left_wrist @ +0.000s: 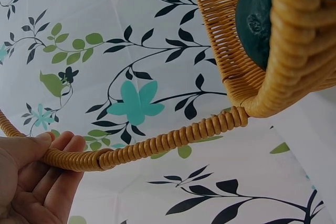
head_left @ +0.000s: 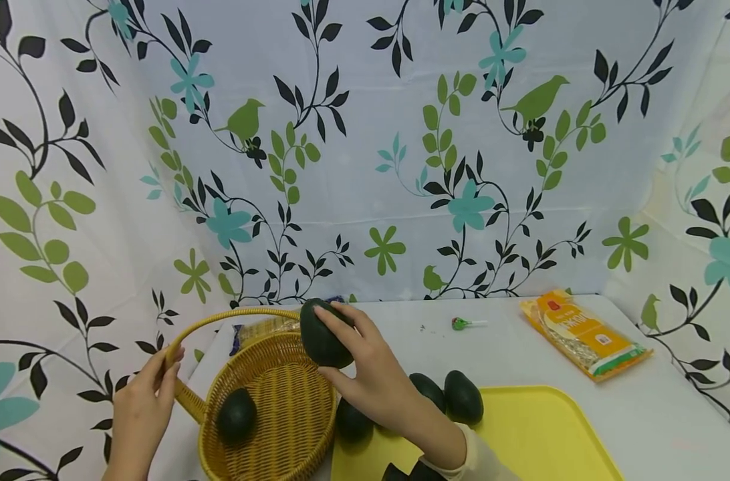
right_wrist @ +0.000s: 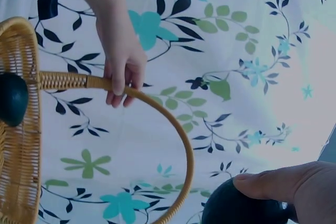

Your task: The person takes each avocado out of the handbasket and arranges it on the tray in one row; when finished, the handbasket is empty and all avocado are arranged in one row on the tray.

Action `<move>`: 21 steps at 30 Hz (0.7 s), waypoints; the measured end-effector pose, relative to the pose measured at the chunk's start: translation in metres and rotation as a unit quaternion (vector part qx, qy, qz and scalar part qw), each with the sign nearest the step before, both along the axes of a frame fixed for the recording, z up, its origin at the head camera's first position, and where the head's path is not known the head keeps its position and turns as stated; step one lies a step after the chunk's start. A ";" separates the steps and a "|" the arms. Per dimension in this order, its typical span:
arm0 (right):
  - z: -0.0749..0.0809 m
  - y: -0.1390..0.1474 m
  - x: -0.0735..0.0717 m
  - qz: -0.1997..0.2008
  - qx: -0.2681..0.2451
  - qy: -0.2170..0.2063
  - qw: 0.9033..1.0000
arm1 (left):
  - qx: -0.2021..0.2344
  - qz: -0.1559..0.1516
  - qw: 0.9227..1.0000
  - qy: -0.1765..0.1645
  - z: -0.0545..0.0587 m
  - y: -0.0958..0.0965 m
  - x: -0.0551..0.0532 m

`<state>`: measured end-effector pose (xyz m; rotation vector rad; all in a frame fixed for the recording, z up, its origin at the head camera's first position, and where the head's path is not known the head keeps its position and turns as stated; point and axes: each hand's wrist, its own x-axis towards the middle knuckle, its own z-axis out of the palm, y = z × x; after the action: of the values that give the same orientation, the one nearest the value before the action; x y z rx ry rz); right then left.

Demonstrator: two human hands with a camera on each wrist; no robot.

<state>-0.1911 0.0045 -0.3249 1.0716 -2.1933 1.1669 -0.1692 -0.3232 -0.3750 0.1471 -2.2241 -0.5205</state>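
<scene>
My left hand (head_left: pixel 141 409) grips the arched handle (left_wrist: pixel 157 141) of a brown wicker basket (head_left: pixel 293 417) on its left side. In the basket, toward the left, lies one dark green avocado (head_left: pixel 236 415). Another avocado (head_left: pixel 324 337) is held between the thumb and fingers of my right hand (head_left: pixel 371 364), raised over the basket's far right rim and close to the handle. In the right wrist view, this held avocado (right_wrist: pixel 239 205) shows at the bottom with my thumb along it.
A yellow tray (head_left: pixel 539 427) stands right of the basket, with several avocados (head_left: pixel 463 397) at its left part, some partly behind my right arm. Farther back lie a lollipop (head_left: pixel 459 324) and an orange packet (head_left: pixel 584 337). Another packet (head_left: pixel 263 331) sits behind the basket. Patterned cloth (head_left: pixel 371 167) hangs behind.
</scene>
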 end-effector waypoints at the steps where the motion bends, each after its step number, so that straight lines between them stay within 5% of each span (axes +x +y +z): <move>1: 0.000 0.003 -0.001 -0.006 -0.007 0.004 1.000 | -0.001 -0.001 1.000 0.000 0.000 0.000 0.000; 14: -0.012 0.067 -0.018 -0.092 -0.081 0.046 0.991 | 0.014 0.019 1.000 -0.017 -0.001 0.002 -0.001; 21: -0.030 0.114 -0.025 -0.176 -0.088 -0.007 0.980 | 0.016 0.026 0.999 -0.018 -0.002 0.003 -0.003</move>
<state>-0.2164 0.1181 -0.3544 0.5735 -2.1314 1.1784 -0.1718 -0.3207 -0.3768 0.2313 -2.2419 -0.5288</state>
